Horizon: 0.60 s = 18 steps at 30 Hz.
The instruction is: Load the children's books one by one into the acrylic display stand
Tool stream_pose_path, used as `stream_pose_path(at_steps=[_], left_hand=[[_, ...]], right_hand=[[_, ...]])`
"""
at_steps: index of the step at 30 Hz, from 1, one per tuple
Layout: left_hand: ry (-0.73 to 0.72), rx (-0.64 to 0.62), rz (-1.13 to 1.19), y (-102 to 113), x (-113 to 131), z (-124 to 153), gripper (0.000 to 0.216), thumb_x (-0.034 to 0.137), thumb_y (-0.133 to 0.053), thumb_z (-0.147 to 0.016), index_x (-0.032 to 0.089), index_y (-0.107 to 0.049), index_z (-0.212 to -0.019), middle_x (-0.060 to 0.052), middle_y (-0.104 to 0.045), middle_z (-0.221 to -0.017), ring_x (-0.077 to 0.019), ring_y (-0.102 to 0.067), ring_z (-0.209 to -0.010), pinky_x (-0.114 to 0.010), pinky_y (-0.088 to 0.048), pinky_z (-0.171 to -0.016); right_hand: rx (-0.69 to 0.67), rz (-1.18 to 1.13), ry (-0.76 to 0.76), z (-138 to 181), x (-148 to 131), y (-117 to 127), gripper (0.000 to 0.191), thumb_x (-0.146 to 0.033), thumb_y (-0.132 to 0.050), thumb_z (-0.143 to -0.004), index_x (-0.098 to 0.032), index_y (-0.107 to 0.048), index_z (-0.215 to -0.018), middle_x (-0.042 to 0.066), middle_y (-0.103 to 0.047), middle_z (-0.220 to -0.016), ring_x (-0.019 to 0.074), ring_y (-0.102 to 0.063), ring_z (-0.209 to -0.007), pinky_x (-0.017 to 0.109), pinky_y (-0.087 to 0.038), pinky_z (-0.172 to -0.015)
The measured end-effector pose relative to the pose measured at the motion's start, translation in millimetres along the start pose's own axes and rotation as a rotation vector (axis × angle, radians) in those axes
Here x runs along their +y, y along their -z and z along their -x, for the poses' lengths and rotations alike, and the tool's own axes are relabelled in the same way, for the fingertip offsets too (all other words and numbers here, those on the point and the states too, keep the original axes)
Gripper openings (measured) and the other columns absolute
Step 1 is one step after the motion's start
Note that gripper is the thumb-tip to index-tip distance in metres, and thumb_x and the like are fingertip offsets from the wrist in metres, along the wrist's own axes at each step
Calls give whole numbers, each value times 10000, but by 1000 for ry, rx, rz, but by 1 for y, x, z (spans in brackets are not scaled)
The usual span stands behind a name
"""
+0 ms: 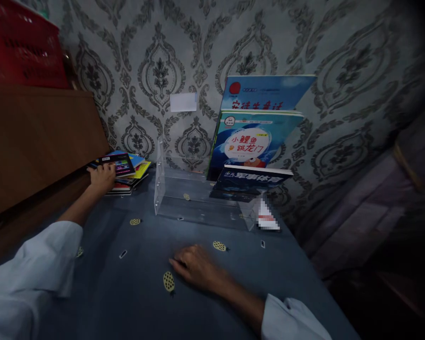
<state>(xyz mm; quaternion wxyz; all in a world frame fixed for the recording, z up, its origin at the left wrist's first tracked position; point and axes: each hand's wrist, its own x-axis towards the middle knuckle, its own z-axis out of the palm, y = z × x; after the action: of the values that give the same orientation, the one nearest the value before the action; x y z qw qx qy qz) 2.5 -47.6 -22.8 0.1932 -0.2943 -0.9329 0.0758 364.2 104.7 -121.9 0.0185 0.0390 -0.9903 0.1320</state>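
Note:
At the far left, my left hand reaches to a pile of books and has its fingers closed on the edge of the top one, a black book with a colourful cover. Blue and yellow books stick out beneath it. My right hand, fingers curled in and nothing seen in them, is low over the dark tablecloth in the middle. Beyond it stands a clear acrylic book rack. Its right side holds a dark navy book, a blue-green picture book and a taller blue book, all leaning back.
A pixelated white triangular item stands by the rack's right end. The dark tablecloth has pineapple prints. A wooden cabinet bearing a red basket borders the left, a patterned wall the back, and a pale curtain the right.

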Motion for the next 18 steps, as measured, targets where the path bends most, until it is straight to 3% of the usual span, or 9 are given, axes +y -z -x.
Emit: stream_pose_path(at_steps=[3,10,18], left_hand=[[15,26,11,-4,4,2,552,143,-414,-871,4,-472,-1402,-357,-538,-1342,-485,-514,-1231,-754,-274,-1013],[7,31,53,-16,14,5,575,88,-276,-927,4,-419,-1478,-363,-504,-1393,-470,-469,-1315,-657,-439,-946],[-53,-21,42,-21,6,73,611,69,-279,-940,89,-352,-1546,-272,-412,-1535,-392,-407,-1414,-563,-514,-972]], right_hand=[[9,9,-19,-1,-1,-2,374,-321,-505,-1028,-165,-714,-760,61,-753,-764,141,-637,-657,281,-278,-598],[76,-68,7,1,2,-5,352,-285,-557,-1000,-161,-652,-685,26,-701,-679,117,-568,-588,268,-261,-578],[95,-154,7,1,3,-9,395,-276,-545,-1000,-174,-563,-618,6,-639,-639,106,-507,-566,262,-257,-588]])
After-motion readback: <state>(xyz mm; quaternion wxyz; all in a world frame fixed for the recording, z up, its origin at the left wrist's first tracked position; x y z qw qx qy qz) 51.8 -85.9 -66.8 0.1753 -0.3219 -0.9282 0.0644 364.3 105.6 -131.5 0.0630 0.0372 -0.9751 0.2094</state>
